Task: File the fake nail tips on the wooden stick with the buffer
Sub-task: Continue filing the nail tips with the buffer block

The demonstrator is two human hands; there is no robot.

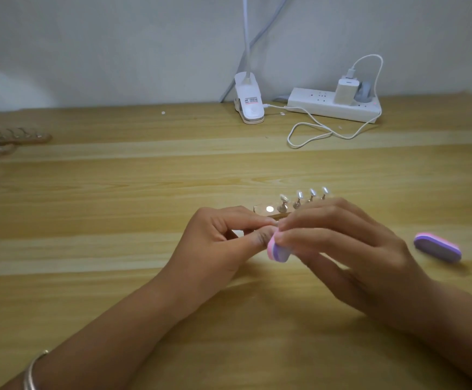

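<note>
Filing mid-way: left hand (223, 237) pinching one nail, right hand (341, 243) gripping buffer (278, 250), four nails (303, 198) waiting beyond knuckles.

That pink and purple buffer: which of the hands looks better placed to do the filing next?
The right hand. Its fingers already pinch the buffer, while the left hand seems to pinch something small against it, hidden by fingertips, in front of the wooden stick.
</note>
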